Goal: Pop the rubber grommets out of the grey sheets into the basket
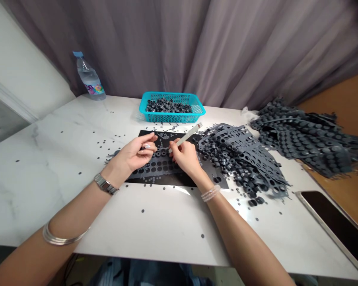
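Note:
My right hand (183, 155) grips a pale, flat, stick-like tool (190, 134); its lower tip points down at a dark grey perforated rubber sheet (167, 166). My left hand (139, 151) is closed with curled fingers, over the sheet's left part. A small dark bit shows by its thumb, though I cannot make out what the fingers hold. Rows of round holes or discs run along the sheet, which lies on a black mat (181, 182). Small dark discs (164, 136) are scattered on the mat around both hands.
A turquoise basket (173, 118) of small black parts stands at the back. Punched grey sheets (238, 143) and loose black rings (247, 180) are heaped to the right, beyond them a studded sheet (310, 137). A phone (334, 226) lies front right, a water bottle (91, 79) back left.

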`<state>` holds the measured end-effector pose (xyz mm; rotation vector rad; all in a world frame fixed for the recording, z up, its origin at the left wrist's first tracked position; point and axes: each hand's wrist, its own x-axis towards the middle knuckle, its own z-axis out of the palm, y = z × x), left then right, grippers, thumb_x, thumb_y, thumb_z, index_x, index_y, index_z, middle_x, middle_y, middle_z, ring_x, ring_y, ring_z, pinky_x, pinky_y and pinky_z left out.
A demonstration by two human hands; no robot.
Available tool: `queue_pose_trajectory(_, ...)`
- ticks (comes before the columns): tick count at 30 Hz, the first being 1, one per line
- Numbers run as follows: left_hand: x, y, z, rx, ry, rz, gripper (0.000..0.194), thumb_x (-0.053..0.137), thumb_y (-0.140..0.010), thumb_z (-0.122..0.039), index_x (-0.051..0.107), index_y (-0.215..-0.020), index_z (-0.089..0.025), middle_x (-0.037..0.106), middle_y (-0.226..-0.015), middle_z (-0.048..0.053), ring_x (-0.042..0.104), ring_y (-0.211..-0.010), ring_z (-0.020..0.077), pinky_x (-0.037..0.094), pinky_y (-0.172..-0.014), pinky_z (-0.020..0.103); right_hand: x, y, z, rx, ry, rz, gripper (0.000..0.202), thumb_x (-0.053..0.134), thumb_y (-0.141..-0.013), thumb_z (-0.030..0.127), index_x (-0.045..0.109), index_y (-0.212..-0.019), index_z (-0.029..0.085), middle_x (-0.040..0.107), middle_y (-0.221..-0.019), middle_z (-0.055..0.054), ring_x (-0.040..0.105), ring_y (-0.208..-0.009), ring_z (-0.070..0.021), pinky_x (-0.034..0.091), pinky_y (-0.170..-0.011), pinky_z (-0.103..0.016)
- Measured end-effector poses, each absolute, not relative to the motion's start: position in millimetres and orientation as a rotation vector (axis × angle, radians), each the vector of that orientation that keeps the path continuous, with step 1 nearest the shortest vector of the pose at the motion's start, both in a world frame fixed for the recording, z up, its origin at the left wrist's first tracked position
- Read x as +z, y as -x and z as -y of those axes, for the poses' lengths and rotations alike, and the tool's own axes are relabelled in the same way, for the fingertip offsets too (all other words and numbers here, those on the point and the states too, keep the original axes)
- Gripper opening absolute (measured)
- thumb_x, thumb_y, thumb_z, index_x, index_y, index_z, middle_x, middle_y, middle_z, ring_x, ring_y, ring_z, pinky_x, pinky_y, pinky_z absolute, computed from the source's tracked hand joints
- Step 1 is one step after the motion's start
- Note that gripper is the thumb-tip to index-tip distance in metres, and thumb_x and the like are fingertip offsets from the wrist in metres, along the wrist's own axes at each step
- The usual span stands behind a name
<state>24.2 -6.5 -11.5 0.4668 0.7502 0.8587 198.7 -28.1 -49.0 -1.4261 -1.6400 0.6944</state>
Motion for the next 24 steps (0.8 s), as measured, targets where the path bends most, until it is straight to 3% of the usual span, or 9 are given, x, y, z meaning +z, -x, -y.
queue_pose_trajectory(4, -15, -30, 15, 0.942, -1.145, -1.071, 0.004, 0.069, -0.080, -0.016, 0.072, -0.081, -0.014, 0.046, -0.048, -0.004, 0.033, -0.040, 0.0068, 0.023, -0.036, 0.018, -49, -199, 28, 0.700, 1.417, 1.640, 0.029, 0.046, -0.092, 0.037, 0.061, -0.073, 0.020, 0.063, -0.056, -0.002, 0.057, -0.048, -0.0149, 0.041, -0.052, -0.024)
queue_pose_trajectory(8, -19, -36, 21, 1.004, -1.798, -1.260, 0.025, 0.081, -0.060, -0.010, 0.079, -0.084, -0.020, 0.066, -0.068, 0.002, 0.053, -0.064, 0.0166, 0.041, -0.059, 0.025, -49, -200, 28, 0.694, 1.425, 1.650, 0.029, 0.046, -0.092, 0.037, 0.060, -0.073, 0.020, 0.063, -0.056, -0.002, 0.058, -0.049, -0.0150, 0.041, -0.052, -0.024)
queue_pose_trajectory(12, -28, -41, 21, 0.937, -2.083, -1.244, 0.022, 0.075, -0.064, -0.008, 0.079, -0.079, -0.024, 0.067, -0.078, 0.004, 0.060, -0.081, 0.0225, 0.044, -0.076, 0.028, -49, -199, 28, 0.681, 1.430, 1.661, 0.029, 0.046, -0.092, 0.036, 0.059, -0.071, 0.020, 0.063, -0.057, -0.002, 0.058, -0.051, -0.0149, 0.041, -0.053, -0.024)
queue_pose_trajectory(24, -32, -45, 18, 0.825, -2.146, -1.308, 0.017, 0.068, -0.066, -0.007, 0.074, -0.067, -0.023, 0.060, -0.067, 0.004, 0.056, -0.070, 0.0221, 0.039, -0.068, 0.029, -46, -197, 29, 0.588, 1.441, 1.742, 0.029, 0.045, -0.093, 0.033, 0.056, -0.070, 0.021, 0.064, -0.060, -0.003, 0.062, -0.057, -0.0167, 0.039, -0.057, -0.024)
